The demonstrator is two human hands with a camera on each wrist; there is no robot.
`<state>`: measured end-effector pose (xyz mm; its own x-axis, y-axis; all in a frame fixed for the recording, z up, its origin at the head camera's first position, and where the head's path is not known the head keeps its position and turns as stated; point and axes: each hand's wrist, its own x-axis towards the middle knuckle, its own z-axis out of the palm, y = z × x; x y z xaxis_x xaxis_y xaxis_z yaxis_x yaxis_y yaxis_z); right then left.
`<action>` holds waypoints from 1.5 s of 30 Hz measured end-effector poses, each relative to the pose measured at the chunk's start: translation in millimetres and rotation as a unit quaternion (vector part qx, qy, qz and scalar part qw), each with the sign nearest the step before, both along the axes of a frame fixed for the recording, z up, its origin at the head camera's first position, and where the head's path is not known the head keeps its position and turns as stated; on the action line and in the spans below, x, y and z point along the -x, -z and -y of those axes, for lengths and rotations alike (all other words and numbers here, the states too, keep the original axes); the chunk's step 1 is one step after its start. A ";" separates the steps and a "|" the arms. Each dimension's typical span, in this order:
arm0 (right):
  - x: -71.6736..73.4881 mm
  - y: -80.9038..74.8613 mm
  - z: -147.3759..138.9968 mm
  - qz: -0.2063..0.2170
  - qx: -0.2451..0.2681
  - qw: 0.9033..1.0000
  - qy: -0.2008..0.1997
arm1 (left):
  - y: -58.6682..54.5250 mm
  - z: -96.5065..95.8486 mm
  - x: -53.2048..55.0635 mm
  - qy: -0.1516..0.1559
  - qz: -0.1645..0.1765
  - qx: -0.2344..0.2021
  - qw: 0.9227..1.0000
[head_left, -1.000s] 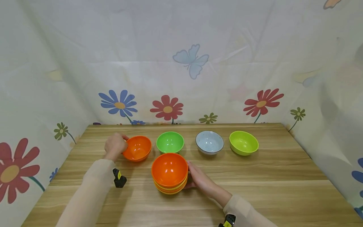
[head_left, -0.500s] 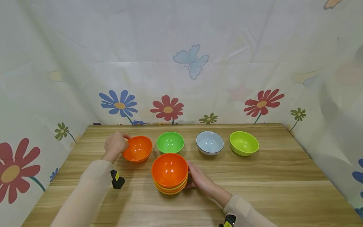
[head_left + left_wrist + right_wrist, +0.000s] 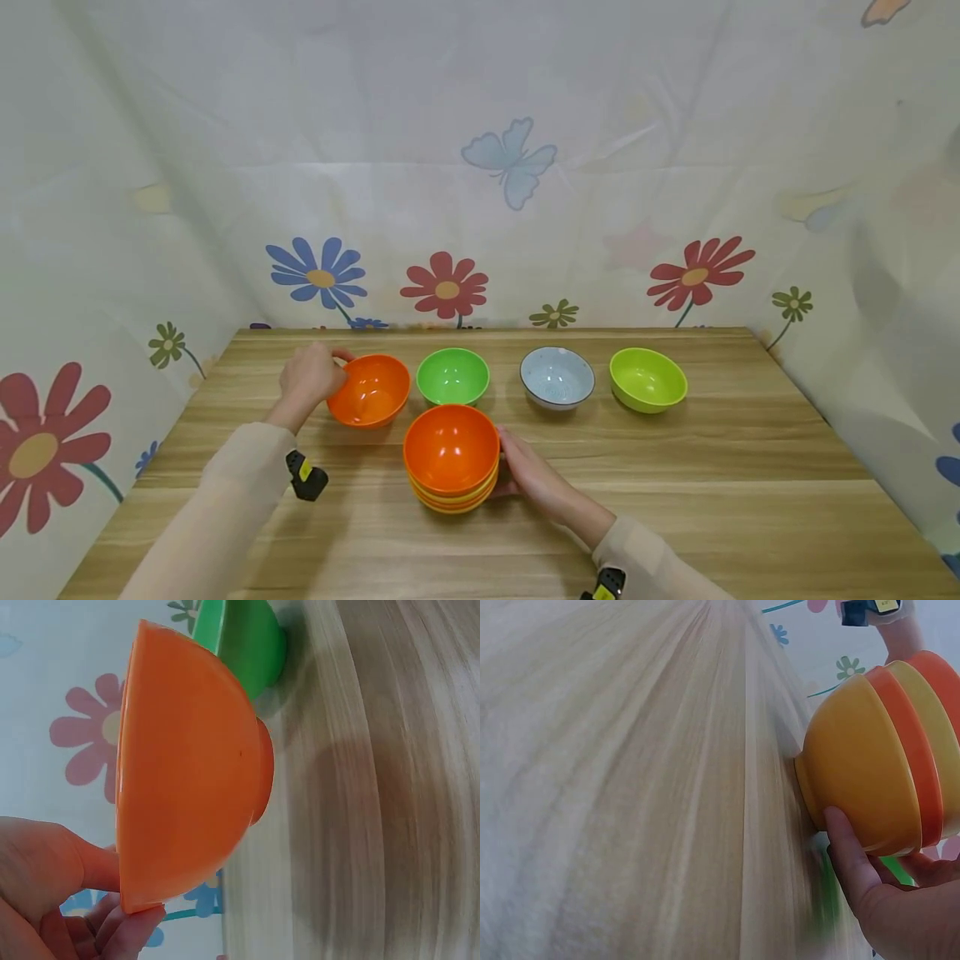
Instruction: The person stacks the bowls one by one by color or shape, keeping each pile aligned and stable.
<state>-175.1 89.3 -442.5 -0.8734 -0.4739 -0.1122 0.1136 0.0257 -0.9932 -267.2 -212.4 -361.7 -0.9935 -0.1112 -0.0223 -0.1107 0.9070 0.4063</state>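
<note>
My left hand (image 3: 310,377) pinches the left rim of an orange bowl (image 3: 371,392) at the back left. In the left wrist view that bowl (image 3: 187,772) hangs clear of the wooden table, its foot off the surface, with thumb and fingers on either side of its rim. Nearer the front stands a stack of bowls (image 3: 450,450), orange on top, with yellow and orange ones alternating below. My right hand (image 3: 534,477) rests along the right side of this stack, fingers fairly straight. In the right wrist view the thumb lies against the lowest yellow bowl (image 3: 862,765).
Behind the stack, a green bowl (image 3: 452,377), a pale grey-blue bowl (image 3: 557,379) and a lime bowl (image 3: 648,381) stand in a row on the wooden table (image 3: 675,467). A flower-printed cloth (image 3: 570,225) hangs at the table's back edge.
My left hand has raised the orange bowl slightly and shifted it a little to the right. The right hand and the stack stay in place.
</note>
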 end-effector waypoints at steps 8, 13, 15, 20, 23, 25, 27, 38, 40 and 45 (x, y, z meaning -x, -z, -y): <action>0.3 0.0 0.5 0.001 -0.009 1.000 0.003 | -10.9 -3.8 -6.4 0.023 -0.016 0.000 1.000; 0.3 -0.3 0.0 0.001 -0.011 1.000 0.002 | -17.9 -5.8 -10.4 0.025 -0.021 -0.008 0.999; 0.4 -0.5 -0.1 0.000 -0.011 1.000 0.002 | -20.6 -6.9 -11.6 0.028 -0.020 -0.009 0.999; 0.7 -0.1 -0.7 0.000 -0.010 1.000 0.002 | -25.2 -9.9 -13.3 0.040 -0.025 0.000 0.999; 0.7 0.1 -1.1 0.000 -0.012 1.000 0.000 | -27.8 -12.7 -14.8 0.051 -0.035 0.008 0.998; 0.6 0.1 -1.3 -0.001 -0.015 1.000 -0.002 | -29.6 -14.8 -15.8 0.061 -0.045 0.013 0.997; 0.4 -0.1 -1.4 -0.001 -0.017 1.000 -0.003 | -31.6 -17.0 -17.2 0.070 -0.053 0.017 0.996; -0.5 -0.3 -0.7 -0.005 -0.016 1.000 -0.004 | -41.6 -33.0 -24.9 0.102 -0.068 0.025 0.992; -0.3 -0.4 -0.4 -0.005 -0.015 1.000 -0.003 | -43.2 -36.8 -26.9 0.102 -0.070 0.017 0.992; -0.3 -1.4 0.5 -0.003 -0.009 1.000 0.000 | -47.1 -46.8 -32.8 0.106 -0.072 -0.005 0.992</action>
<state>-174.9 88.9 -441.1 -0.8745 -0.4712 -0.1151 0.1079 0.0425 -0.9933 -234.4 -165.7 -314.6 -0.9876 0.1000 0.1212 0.1418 0.8997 0.4128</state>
